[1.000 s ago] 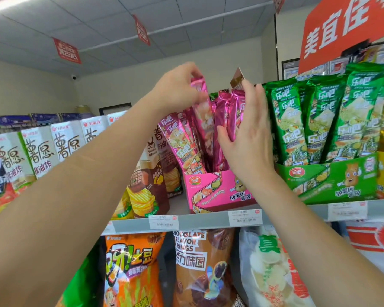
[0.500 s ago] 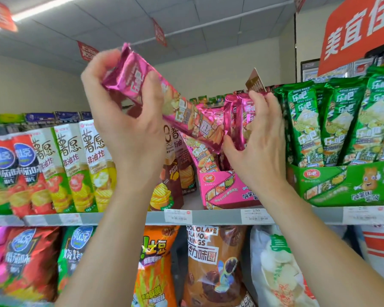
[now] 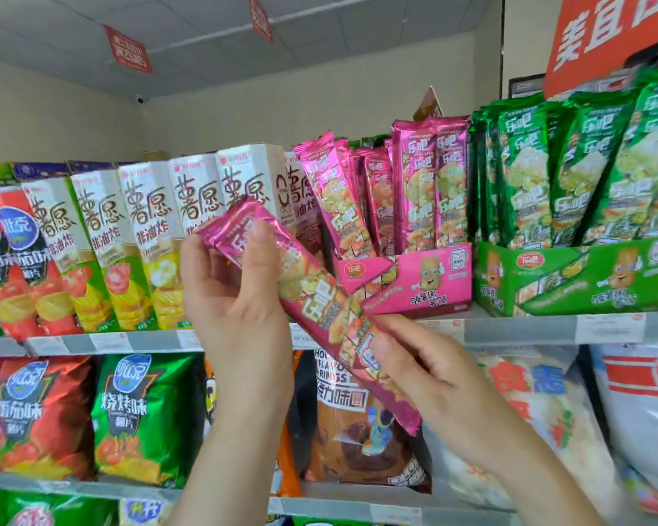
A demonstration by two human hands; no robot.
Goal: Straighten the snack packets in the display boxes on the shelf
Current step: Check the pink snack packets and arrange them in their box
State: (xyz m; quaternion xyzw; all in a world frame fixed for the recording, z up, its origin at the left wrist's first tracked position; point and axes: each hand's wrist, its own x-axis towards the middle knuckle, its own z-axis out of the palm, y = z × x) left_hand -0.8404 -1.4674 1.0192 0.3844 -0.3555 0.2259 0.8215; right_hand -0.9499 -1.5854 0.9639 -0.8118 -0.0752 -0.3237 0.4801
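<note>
The long, narrow pink foil snack packet (image 3: 320,294) is lying diagonally in the air in front of the shelf, outside its box, with one crimped end pointing up-left and the other down-right. Its glossy, creased wrapper is showing printed chip pictures. The left hand (image 3: 236,305) is gripping the upper end, thumb pressing on the front face. The right hand (image 3: 426,373) is holding the lower portion, fingers curling round the packet. Behind it, the pink cardboard display box (image 3: 426,282) is sitting on the grey shelf edge (image 3: 509,328), carrying more pink foil packets (image 3: 426,184), some upright and some leaning. Just beside it, the green cardboard display box (image 3: 570,275) is carrying upright green foil packets (image 3: 570,165). Tall white cartons (image 3: 149,222) are standing in a row to the left.
</note>
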